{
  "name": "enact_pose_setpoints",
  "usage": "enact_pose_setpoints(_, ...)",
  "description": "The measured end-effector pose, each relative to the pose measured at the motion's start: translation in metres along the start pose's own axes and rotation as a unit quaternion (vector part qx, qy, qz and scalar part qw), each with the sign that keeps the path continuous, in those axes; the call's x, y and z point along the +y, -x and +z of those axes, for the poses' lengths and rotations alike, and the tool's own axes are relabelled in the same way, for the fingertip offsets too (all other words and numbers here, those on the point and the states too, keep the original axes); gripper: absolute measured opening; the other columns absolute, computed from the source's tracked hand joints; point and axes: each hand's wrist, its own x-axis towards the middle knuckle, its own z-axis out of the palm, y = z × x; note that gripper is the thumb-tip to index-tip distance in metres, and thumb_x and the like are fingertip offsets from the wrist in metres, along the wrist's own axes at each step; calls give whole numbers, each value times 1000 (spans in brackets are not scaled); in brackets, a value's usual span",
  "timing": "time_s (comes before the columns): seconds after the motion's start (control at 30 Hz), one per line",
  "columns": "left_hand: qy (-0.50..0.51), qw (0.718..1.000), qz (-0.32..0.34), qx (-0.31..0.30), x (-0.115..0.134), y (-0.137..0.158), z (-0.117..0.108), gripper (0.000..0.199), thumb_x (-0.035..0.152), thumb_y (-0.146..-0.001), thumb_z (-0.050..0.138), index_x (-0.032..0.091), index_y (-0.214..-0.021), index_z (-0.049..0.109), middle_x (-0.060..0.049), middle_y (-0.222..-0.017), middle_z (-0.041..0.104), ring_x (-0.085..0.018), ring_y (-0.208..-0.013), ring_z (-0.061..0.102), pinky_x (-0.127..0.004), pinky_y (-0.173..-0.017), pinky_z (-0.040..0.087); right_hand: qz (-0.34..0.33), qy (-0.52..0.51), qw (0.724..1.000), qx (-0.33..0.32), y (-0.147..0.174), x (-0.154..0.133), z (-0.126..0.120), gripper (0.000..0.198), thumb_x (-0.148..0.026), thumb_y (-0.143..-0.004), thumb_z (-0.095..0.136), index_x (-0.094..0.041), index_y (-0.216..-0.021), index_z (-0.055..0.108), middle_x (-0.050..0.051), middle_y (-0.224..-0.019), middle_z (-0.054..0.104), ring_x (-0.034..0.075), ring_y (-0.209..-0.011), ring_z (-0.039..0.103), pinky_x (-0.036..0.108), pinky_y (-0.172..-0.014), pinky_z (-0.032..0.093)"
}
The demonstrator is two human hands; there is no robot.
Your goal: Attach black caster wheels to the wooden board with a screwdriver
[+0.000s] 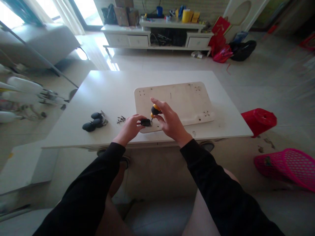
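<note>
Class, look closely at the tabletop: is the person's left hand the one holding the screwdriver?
No, the right hand holds the screwdriver, while the left hand grips a black piece.

White worktop (105, 88) with a board and loose hardware.
A beige board (179, 103) with rounded corners and small holes lies flat, right of centre and slanted slightly against the near edge; left of it sits a loose scatter of small screws (121, 119), and farther left three black casters (97, 123) cluster together.
</note>
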Motion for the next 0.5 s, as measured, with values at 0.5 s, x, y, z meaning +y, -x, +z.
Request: enact_pose_setpoints(0.5,-25,1000,9,3,-2,-1,0,29,10,-77,81,22,-104,80,-6,-103,75,-22,-92,75,-45,-91,70,-43,48,997,49,-9,-4,1,46,-14,-107,48,-30,-149,56,9,-148,70,21,-143,66,47,-124,59)
